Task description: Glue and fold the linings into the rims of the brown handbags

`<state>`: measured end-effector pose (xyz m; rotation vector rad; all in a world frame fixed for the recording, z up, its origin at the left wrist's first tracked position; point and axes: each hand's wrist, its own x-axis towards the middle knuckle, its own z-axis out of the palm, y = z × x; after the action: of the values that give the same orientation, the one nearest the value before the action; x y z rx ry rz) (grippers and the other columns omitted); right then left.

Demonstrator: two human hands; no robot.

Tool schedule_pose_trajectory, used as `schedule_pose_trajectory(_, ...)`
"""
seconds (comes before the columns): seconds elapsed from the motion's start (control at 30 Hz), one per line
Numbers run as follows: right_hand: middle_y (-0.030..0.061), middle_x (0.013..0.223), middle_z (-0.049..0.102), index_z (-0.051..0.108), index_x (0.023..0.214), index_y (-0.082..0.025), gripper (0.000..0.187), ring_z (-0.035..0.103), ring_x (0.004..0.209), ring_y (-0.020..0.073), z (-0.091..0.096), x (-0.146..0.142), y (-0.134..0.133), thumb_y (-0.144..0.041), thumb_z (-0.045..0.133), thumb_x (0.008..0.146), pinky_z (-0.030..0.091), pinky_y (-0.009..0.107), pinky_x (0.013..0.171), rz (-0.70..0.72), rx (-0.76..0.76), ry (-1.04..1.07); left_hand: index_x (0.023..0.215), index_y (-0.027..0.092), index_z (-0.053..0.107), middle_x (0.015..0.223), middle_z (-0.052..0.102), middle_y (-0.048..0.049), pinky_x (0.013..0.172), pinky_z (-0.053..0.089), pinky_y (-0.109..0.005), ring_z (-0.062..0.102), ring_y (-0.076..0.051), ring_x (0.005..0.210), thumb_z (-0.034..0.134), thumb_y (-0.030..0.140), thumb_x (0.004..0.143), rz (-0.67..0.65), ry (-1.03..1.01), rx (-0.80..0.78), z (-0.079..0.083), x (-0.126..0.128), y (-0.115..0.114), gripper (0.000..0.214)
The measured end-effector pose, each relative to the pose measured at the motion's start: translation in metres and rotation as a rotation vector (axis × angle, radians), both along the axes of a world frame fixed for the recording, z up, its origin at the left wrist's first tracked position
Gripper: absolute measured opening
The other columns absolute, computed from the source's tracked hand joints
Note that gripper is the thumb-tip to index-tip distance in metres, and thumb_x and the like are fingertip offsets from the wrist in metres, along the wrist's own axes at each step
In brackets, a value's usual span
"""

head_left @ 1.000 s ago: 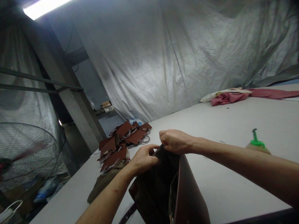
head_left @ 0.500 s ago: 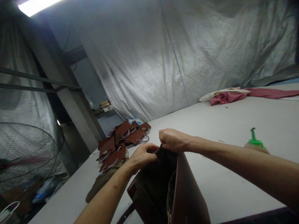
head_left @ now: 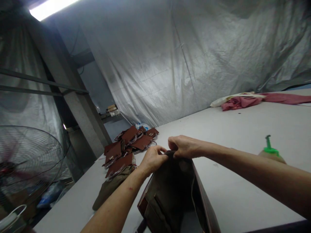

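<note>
A reddish-brown handbag (head_left: 205, 207) with a dark olive lining (head_left: 167, 194) stands in front of me, its mouth turned toward the camera. At the far end of its rim, my left hand (head_left: 154, 158) pinches the edge between thumb and fingers. Right beside it, my right hand (head_left: 181, 146) is closed on the same edge, fingers curled over the lining. The two hands almost touch. A dark strap (head_left: 141, 225) hangs at the bag's lower left. The bag's bottom lies beyond the lower frame edge.
Several brown bags (head_left: 121, 163) with wrapped handles are piled on the white table (head_left: 233, 129) at left, beside olive cloth (head_left: 109, 187). A bottle with a green nozzle (head_left: 270, 150) stands behind my right forearm. Pink fabric (head_left: 239, 103) lies at the back. A fan (head_left: 26, 158) stands left.
The bag's mouth has opened wider and more lining shows. My left hand has shifted slightly right and up along the rim; my right hand stays on the edge. The view has shifted slightly.
</note>
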<state>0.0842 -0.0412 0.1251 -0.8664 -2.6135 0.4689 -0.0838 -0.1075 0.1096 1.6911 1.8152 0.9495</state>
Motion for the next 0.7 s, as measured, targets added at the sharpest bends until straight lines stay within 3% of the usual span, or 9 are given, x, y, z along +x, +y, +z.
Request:
schedule_pose_trajectory(0.23,-0.0009,0.069,0.060,0.061,0.082,-0.016,0.018,0.051,0.060,0.0119,0.002,0.000,-0.001,-0.015,0.065,0.064,0.031,0.020,0.048,0.038,0.075,0.028,0.093,0.015,0.076,0.071,0.068,-0.0034,0.054,0.039,-0.022,0.055,-0.014,0.061,0.063,0.028,0.067,-0.093,0.074,0.039,-0.006,-0.008,0.006,0.032)
schedule_pose_trajectory(0.5,-0.0008,0.064,0.060,0.064,0.075,-0.016,0.010,0.051,0.058,0.0121,-0.001,-0.001,0.001,-0.013,0.058,0.066,0.031,0.021,0.049,0.029,0.078,0.090,0.090,0.016,0.076,0.065,0.065,-0.0009,0.053,0.037,-0.021,0.053,-0.012,0.058,0.063,0.033,0.069,-0.111,0.161,0.081,-0.010,-0.009,0.009,0.030)
schedule_pose_trajectory(0.7,-0.0032,0.060,0.054,0.058,0.069,-0.017,0.008,0.047,0.057,0.0113,-0.014,-0.010,0.011,-0.015,0.063,0.063,0.028,0.022,0.048,0.023,0.043,0.204,0.085,0.016,0.076,0.076,0.071,-0.0018,0.064,0.041,-0.023,0.059,-0.016,0.072,0.067,0.038,0.070,-0.172,0.223,0.127,-0.004,-0.010,0.013,0.028)
